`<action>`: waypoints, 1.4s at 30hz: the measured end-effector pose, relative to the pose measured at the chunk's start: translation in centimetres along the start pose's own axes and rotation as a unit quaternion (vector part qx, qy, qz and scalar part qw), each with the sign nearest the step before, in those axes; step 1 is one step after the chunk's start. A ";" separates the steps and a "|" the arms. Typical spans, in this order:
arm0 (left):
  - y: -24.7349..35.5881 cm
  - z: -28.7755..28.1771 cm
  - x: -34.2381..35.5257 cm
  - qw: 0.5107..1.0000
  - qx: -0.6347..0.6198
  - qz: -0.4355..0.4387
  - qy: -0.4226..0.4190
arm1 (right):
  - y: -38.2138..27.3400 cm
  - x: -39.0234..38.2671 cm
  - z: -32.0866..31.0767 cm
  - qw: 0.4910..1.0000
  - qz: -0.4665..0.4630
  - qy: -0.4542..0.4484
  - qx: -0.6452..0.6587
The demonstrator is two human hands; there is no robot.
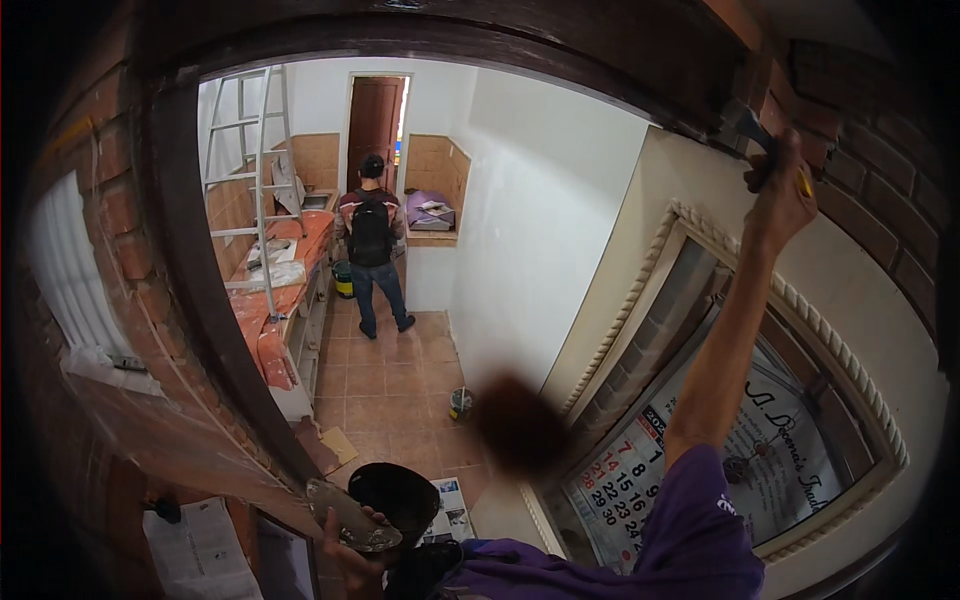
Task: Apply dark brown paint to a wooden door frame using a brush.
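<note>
Raised at the upper right, my right hand (785,195) is closed round the black and yellow handle of a putty knife (752,128). The blade meets the corner of the dark wooden door frame (690,85), beside the brickwork. Low down, my left hand (352,550) grips a flat grey plate (350,512) with a smeared surface. Right behind the plate is a black rounded object (395,495), whose kind I cannot make out.
A person with a black backpack (372,235) stands in the room beyond. An aluminium ladder (262,180) rises by a counter (310,250) under orange sheeting. A small bucket (460,403) sits on the tiles. A blurred brown shape (515,425) hides part of the floor. At right hangs a framed mirror (620,330).
</note>
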State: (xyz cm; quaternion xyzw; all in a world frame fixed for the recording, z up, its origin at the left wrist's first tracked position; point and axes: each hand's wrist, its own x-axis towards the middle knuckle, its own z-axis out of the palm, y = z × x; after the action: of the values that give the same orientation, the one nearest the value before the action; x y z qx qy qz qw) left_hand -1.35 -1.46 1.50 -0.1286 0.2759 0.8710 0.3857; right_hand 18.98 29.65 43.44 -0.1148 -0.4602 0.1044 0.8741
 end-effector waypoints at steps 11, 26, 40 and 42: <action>-0.2 1.6 -1.1 0.999 -0.025 -0.031 -0.011 | 1.0 -1.7 4.1 0.991 -0.111 -0.070 -0.009; 0.1 1.0 -0.5 0.996 -0.076 -0.025 0.044 | -1.1 -0.7 0.7 0.999 -0.030 -0.007 0.009; -0.2 -1.2 0.2 0.993 -0.102 0.064 -0.005 | -10.8 -17.3 17.1 0.836 0.193 -0.377 0.350; 0.0 -1.6 0.2 0.991 -0.113 0.072 -0.010 | -12.6 -19.7 20.3 0.815 0.192 -0.373 0.401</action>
State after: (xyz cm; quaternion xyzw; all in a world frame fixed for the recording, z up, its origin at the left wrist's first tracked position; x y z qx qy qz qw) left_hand -1.44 -2.29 0.10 -0.1427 0.1805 0.9234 0.3073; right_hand -7.78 14.12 42.99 0.2073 -0.6368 0.4798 0.5668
